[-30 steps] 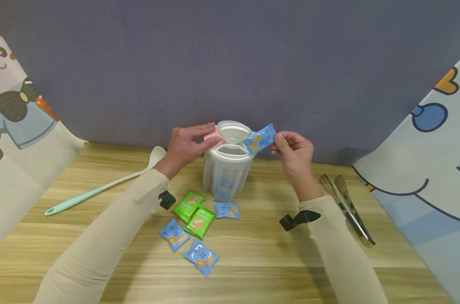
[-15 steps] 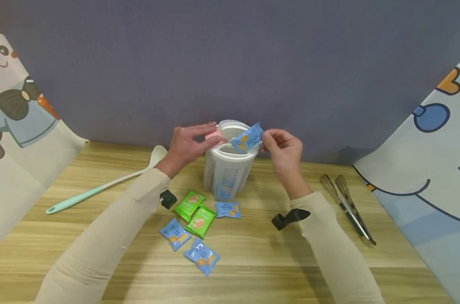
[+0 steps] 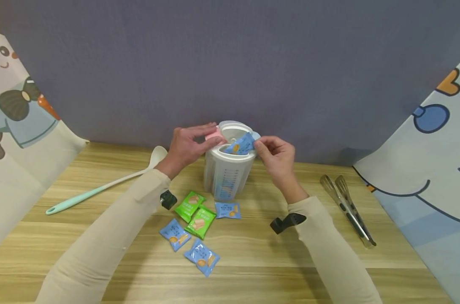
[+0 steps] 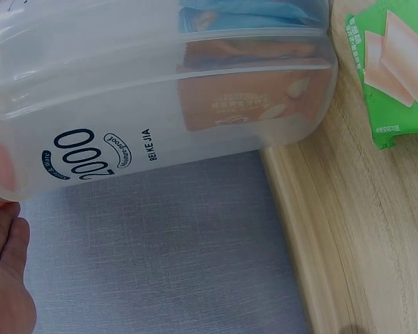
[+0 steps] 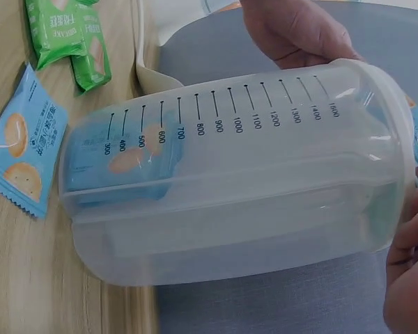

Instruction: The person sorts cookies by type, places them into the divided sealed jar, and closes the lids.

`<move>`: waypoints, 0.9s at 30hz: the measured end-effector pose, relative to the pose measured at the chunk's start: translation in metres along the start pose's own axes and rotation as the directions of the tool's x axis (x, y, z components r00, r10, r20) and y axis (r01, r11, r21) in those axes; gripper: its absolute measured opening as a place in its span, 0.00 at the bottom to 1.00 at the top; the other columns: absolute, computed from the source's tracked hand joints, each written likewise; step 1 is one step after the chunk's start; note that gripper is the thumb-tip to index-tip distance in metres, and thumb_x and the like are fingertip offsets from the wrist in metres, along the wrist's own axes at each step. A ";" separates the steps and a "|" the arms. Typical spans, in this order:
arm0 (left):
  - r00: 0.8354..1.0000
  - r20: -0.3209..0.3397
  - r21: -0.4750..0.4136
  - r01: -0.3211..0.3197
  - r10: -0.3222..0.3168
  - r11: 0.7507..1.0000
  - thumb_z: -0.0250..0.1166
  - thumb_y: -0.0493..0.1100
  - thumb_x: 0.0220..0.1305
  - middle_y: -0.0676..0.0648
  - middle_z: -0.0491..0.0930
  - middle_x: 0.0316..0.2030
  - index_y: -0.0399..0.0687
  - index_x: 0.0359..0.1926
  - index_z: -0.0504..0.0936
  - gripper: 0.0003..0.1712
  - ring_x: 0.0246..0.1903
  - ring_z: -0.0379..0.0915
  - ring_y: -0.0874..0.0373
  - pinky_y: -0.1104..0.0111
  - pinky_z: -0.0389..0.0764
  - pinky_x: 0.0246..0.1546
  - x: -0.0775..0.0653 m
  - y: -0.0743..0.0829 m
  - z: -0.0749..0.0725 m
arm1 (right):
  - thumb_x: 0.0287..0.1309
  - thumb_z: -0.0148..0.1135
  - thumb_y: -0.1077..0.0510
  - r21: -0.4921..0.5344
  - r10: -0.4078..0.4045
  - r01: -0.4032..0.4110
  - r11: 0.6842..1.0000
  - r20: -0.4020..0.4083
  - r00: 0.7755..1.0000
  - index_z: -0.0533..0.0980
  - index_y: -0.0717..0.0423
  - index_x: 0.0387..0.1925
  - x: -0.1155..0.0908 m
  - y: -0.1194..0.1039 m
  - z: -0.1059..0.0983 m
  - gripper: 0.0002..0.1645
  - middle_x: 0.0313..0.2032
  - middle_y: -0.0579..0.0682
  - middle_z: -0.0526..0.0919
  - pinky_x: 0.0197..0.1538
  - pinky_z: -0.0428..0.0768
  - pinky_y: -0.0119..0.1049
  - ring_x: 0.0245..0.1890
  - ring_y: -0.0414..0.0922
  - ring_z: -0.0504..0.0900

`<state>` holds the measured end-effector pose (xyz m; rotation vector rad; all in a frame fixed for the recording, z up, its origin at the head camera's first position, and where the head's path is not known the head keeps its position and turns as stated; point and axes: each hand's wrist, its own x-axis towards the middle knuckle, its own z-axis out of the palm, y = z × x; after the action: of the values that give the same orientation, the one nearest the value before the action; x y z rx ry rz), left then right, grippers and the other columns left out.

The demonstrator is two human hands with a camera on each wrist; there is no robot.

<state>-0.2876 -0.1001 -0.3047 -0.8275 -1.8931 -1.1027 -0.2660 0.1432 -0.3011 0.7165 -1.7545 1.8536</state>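
Observation:
A translucent storage container [image 3: 230,179] with a white lid stands upright at the back of the table. My left hand [image 3: 190,145] grips the lid's pink part [image 3: 215,135] between thumb and fingers. With thumb and forefinger, my right hand [image 3: 278,158] pinches one end of a blue biscuit packet [image 3: 242,144]. The packet slants over the lid, its lower edge at the front opening. Through the container wall a blue packet [image 5: 125,163] and a brown packet [image 4: 251,97] show near the bottom. In the right wrist view, the held packet is mostly cut off by the frame.
In front of the container lie two green wafer packets [image 3: 199,222] and three blue packets [image 3: 201,256] on the wooden table [image 3: 268,274]. A cream spoon with a mint handle [image 3: 78,200] lies left, metal tongs [image 3: 347,209] right. A grey panel [image 3: 230,63] rises behind.
My right hand has moved left and slightly down, bringing the blue biscuit packet from the lid's right edge over to the front opening. The left hand has kept its place on the lid.

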 end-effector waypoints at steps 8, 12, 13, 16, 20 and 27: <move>1.000 0.003 0.001 0.007 -0.007 1.000 0.77 0.42 0.46 0.46 0.82 0.44 0.41 0.42 0.86 0.20 0.45 0.79 0.57 0.64 0.77 0.48 0.000 0.001 0.001 | 0.55 0.64 0.72 0.027 0.011 -0.012 1.000 0.026 1.000 0.78 0.73 0.31 -0.002 0.001 -0.003 0.03 0.21 0.46 0.80 0.18 0.70 0.25 0.16 0.36 0.71; 1.000 -0.003 0.000 0.006 -0.006 1.000 0.78 0.42 0.45 0.45 0.82 0.44 0.40 0.41 0.86 0.20 0.45 0.80 0.56 0.64 0.77 0.47 0.001 0.002 0.000 | 0.55 0.63 0.73 0.034 0.019 -0.020 0.999 0.029 0.999 0.80 0.68 0.30 -0.002 0.002 -0.003 0.01 0.20 0.46 0.79 0.17 0.69 0.26 0.15 0.37 0.70; 1.000 -0.003 -0.002 0.008 -0.008 1.000 0.78 0.42 0.45 0.45 0.82 0.44 0.40 0.41 0.86 0.20 0.45 0.80 0.56 0.64 0.77 0.47 0.001 0.002 0.000 | 0.55 0.63 0.73 0.034 0.021 -0.021 0.999 0.027 0.999 0.80 0.67 0.30 -0.002 0.002 -0.003 0.02 0.19 0.47 0.79 0.17 0.68 0.26 0.14 0.37 0.69; 1.000 0.004 0.008 0.014 -0.014 1.000 0.77 0.42 0.46 0.45 0.82 0.44 0.41 0.42 0.86 0.20 0.45 0.79 0.57 0.64 0.77 0.47 0.001 0.002 0.000 | 0.55 0.63 0.72 0.035 0.028 -0.028 0.999 0.020 0.999 0.81 0.63 0.29 -0.003 0.002 -0.003 0.04 0.18 0.47 0.78 0.16 0.68 0.27 0.14 0.38 0.69; 1.000 0.004 0.011 0.024 -0.024 1.000 0.77 0.43 0.46 0.46 0.82 0.44 0.42 0.42 0.86 0.19 0.45 0.79 0.57 0.63 0.78 0.47 0.000 0.002 0.000 | 0.56 0.63 0.71 0.063 0.039 -0.040 0.997 0.017 0.999 0.81 0.63 0.29 -0.003 0.002 -0.002 0.04 0.18 0.47 0.78 0.16 0.66 0.27 0.14 0.38 0.68; 1.000 0.013 0.009 0.021 -0.021 1.000 0.77 0.43 0.47 0.46 0.82 0.45 0.42 0.42 0.86 0.19 0.45 0.79 0.57 0.64 0.77 0.48 0.000 0.003 0.001 | 0.56 0.62 0.73 0.156 0.037 -0.035 0.987 -0.008 0.999 0.81 0.55 0.27 -0.005 0.002 0.001 0.11 0.18 0.47 0.77 0.15 0.63 0.26 0.13 0.37 0.67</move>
<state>-0.2857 -0.0982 -0.3037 -0.8128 -1.9202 -1.1036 -0.2635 0.1426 -0.3057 0.7353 -1.6394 2.0322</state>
